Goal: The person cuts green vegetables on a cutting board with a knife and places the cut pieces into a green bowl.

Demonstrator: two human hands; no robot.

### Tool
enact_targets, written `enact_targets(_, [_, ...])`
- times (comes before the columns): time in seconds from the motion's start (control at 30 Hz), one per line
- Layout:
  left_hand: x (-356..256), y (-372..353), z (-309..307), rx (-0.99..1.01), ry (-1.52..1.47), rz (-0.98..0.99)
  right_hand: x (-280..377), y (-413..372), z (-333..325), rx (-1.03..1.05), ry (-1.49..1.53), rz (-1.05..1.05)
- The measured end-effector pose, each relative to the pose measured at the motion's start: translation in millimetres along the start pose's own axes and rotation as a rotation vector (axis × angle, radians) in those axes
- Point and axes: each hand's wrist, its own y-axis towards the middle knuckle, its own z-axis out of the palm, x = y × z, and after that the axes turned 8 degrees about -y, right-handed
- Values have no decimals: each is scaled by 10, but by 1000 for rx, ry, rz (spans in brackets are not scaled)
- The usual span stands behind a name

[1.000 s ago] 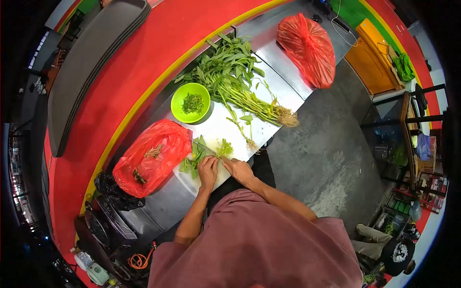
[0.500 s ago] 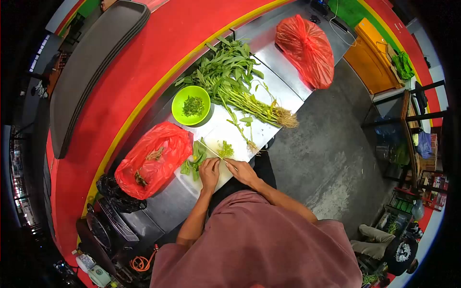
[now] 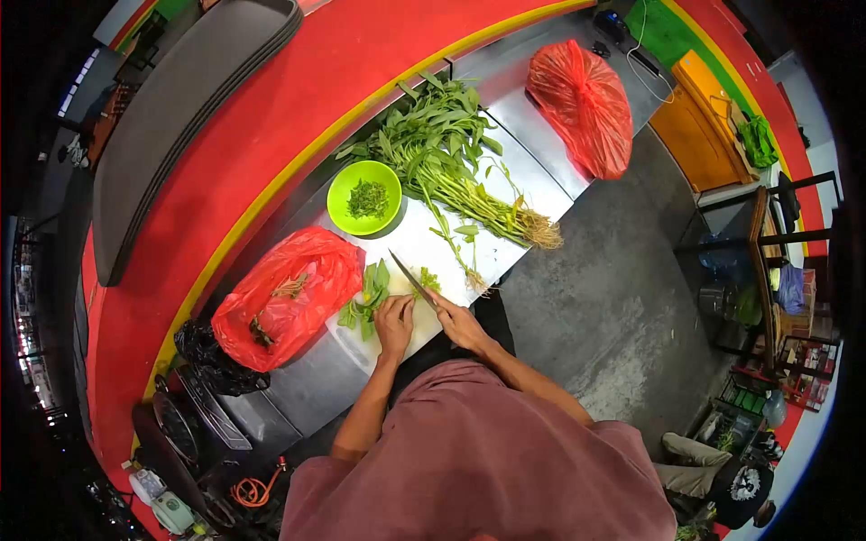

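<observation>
My right hand (image 3: pixel 458 325) is wrapped round the handle of a knife (image 3: pixel 410 276), its blade slanting up and left over a white cutting board (image 3: pixel 361 350). My left hand (image 3: pixel 394 323) has its fingers pressed together on the board, touching green stems at the fingertips. Chopped green pieces (image 3: pixel 429 279) lie just right of the blade. Leafy cuttings (image 3: pixel 365 305) rest on the board left of my left hand. A lime-green bowl (image 3: pixel 339 213) holds chopped greens. Beyond it lies a big bunch of leafy stems (image 3: pixel 451 167) with roots at the right.
An open red plastic bag (image 3: pixel 311 248) with root scraps lies at the left, beside a black bag (image 3: pixel 212 361). A tied red bag (image 3: pixel 582 108) sits on the counter's far end. Someone in dark top and light trousers (image 3: pixel 690 464) is at the lower right.
The knife has tilted so its dark blade face shows, with its tip farther up and right. The view has shifted slightly. My left hand stays at the stems.
</observation>
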Motion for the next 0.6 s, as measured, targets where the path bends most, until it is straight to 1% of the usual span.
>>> enact_targets(0.07, [2, 7, 8, -9, -61, -6, -45, 19, 55, -14, 39, -18])
enact_targets(0.1, [4, 23, -2, -31, -4, 92, 4, -1, 31, -9, 32, -15])
enact_targets(0.13, [-6, 19, -5, -37, -6, 89, -37, 19, 51, -5, 27, -17])
enact_targets(0.2, [-20, -2, 0, -27, -40, 2, -65, 43, 75, 36, -45, 28])
enact_targets(0.23, [-16, -3, 0, -30, -46, 3, -62, 29, 82, -1, -29, 5])
enact_targets(0.27, [-14, -8, 2, -37, -49, 0, -57, 24, 88, 4, -36, 3])
enact_targets(0.33, [-15, -17, -2, -42, 9, 24, -64, 17, 105, -48, -34, 51])
enact_targets(0.37, [-12, -13, 0, -49, -10, 31, -119, 39, 131, -60, -60, 5])
enact_targets(0.4, [-12, -18, 0, -57, -12, 26, -60, 19, 95, -53, -67, 3])
enact_targets(0.47, [-16, -31, -11, -62, 0, 56, 135, -38, -8, 18, -77, 92])
enact_targets(0.5, [-12, -42, -13, -69, -2, 52, 132, -41, -13, 42, -85, 55])
enact_targets(0.6, [-9, -76, -30, -66, 19, 51, 103, -99, 18, 58, -60, 46])
